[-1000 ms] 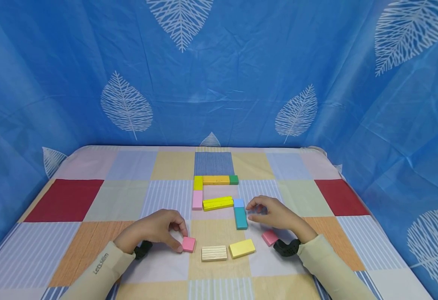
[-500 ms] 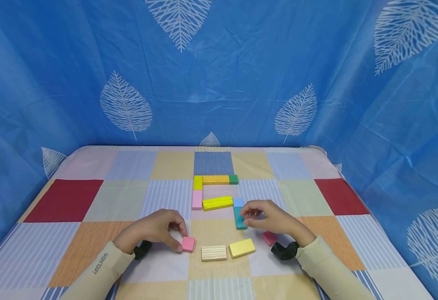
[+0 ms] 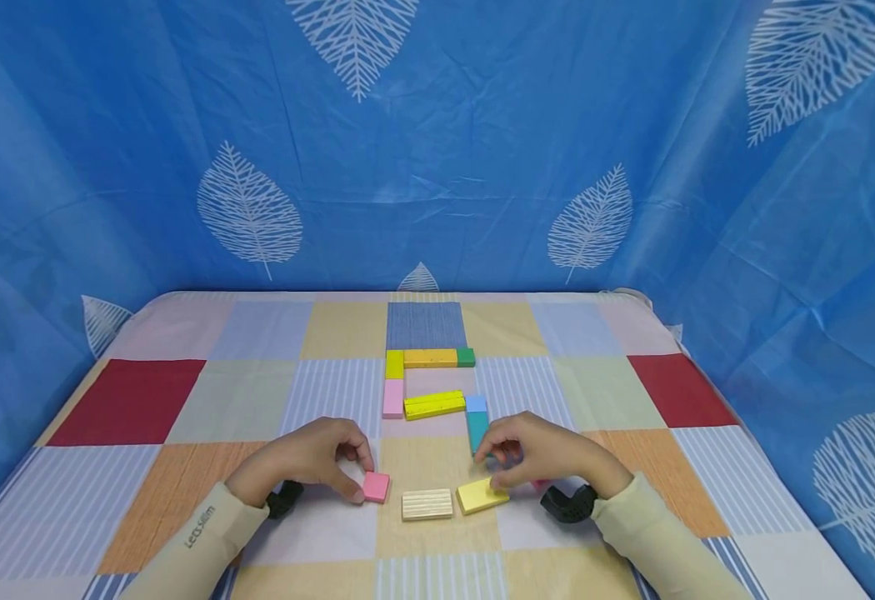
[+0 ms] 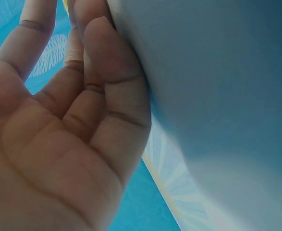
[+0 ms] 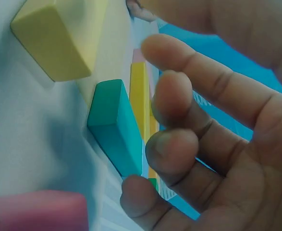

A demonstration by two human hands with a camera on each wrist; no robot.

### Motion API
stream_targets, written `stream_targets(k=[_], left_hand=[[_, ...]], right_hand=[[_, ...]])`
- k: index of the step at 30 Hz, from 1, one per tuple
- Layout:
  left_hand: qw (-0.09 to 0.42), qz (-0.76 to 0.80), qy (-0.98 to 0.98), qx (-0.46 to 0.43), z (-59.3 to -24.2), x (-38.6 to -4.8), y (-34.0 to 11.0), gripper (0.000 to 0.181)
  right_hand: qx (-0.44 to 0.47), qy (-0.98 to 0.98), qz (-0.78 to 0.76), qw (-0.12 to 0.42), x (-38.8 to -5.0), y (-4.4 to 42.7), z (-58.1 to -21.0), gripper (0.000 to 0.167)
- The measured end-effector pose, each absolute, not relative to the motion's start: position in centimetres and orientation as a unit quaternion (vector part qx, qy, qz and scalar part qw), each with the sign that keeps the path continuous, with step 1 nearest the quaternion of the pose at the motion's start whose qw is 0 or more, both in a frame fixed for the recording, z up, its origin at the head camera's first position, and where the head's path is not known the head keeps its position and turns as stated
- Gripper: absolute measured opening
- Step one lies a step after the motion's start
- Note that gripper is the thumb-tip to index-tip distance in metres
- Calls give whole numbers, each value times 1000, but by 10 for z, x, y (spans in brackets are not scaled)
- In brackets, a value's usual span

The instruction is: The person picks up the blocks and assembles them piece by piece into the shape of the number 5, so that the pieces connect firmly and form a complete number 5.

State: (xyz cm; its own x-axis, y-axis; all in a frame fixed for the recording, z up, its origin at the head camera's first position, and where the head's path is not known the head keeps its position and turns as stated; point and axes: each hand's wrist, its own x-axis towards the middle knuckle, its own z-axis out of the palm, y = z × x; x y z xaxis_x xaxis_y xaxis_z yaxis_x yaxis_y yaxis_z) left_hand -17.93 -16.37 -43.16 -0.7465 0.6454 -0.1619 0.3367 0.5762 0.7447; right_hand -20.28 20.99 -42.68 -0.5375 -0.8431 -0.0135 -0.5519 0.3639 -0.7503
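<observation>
Head view: pink block (image 3: 377,487) touches the left hand (image 3: 321,454) at the thumb (image 3: 351,489)

I have bare cloth (image 3: 422,458) to cross between the ridged block (image 3: 427,505) and the long yellow blocks (image 3: 434,405), but the teal block (image 3: 477,427) and the pale yellow block (image 3: 475,499) crowd my right hand (image 3: 538,450), while my left hand (image 3: 319,452), at the small pink block (image 3: 377,487), obstructs the left side.
</observation>
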Motion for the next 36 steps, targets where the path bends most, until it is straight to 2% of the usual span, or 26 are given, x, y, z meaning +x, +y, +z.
stream_targets(k=[15,36], left_hand=[[210,361,861,290,-431,-179,-164,25],[212,360,863,285,-430,-178,-163,26]], right_hand=[[-444,837,-262,183,-190,199,-424,26],[-420,845,-285,171,-193,196,-431,24]])
